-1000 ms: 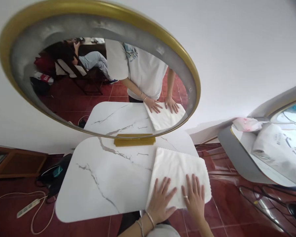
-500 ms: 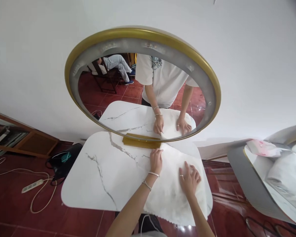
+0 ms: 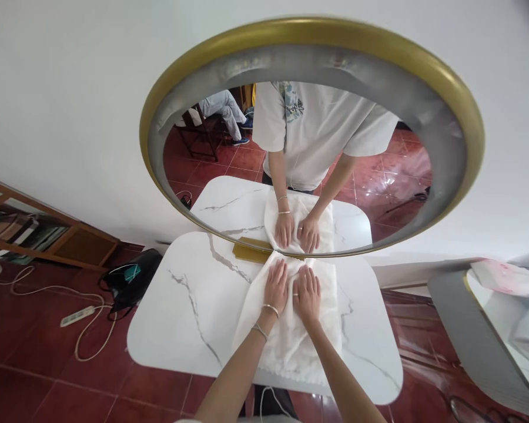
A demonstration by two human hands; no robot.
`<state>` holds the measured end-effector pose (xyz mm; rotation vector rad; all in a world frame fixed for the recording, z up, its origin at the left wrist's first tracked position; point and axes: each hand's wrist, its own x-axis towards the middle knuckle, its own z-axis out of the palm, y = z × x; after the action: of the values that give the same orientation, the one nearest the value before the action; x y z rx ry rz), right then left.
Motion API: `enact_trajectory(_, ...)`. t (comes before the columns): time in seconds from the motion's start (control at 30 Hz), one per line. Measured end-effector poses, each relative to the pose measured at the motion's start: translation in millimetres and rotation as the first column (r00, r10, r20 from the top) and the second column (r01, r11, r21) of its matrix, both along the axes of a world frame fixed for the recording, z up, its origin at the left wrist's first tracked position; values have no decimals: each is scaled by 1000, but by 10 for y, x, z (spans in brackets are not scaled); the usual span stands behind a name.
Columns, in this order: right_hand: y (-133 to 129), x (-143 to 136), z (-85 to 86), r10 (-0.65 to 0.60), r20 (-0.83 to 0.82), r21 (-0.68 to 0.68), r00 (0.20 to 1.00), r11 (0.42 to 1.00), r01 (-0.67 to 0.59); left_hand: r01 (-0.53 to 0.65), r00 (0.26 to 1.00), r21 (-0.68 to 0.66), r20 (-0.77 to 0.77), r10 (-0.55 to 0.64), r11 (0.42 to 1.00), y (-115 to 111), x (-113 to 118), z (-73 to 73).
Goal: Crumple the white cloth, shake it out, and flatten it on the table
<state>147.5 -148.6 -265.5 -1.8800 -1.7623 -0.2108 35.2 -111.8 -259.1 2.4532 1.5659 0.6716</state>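
Cloth (image 3: pixel 291 343): lies on the table (image 3: pixel 171 335), a little right of its middle, directly under both hands.
Long axis: seems to run away from the person, from just inside the table's near edge up to the mirror (image 3: pixel 317 141).
Far end: meets the gold base (image 3: pixel 249 251) and hides its right part.
Left hand (image 3: pixel 277 288): palm down on the cloth's far half, near its left edge; fingers stretched forward, side by side, thumb hidden.
Right hand (image 3: pixel 307 295): palm down just beside the left, nearer the cloth's right edge; fingers likewise extended.
Grip: both hands rest unclenched; any slight pinch under the 2 sets of fingertips cannot be told.
Gap: a narrow strip of wrinkled cloth shows between the 2 hands, which stand apart.
Near end: spreads toward the person, between and below the 2 forearms.
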Motion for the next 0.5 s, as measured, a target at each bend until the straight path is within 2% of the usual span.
enact_trajectory(0.07, 16, -34, 19, 43, 18, 12, 999, 999, -43, 13, 1000, -32, -17, -14, 999, 39, -101, 42)
enact_trajectory(0.23, 100, -239, 96, 142, 66, -48, 988, 989, -139, -116, 991, -62, -77, 111, 991, 110, -370, 127)
enact_trajectory(0.37, 220, -561, 139, 266, 65, -61, 962, 963, -262, -213, 972, -64, -115, 204, 975, 181, -705, 116)
enact_trajectory(0.5, 381, -990, 160, 369, 82, -71, 926, 929, -363, -330, 938, -96, -144, 315, 939, 291, -1170, 112)
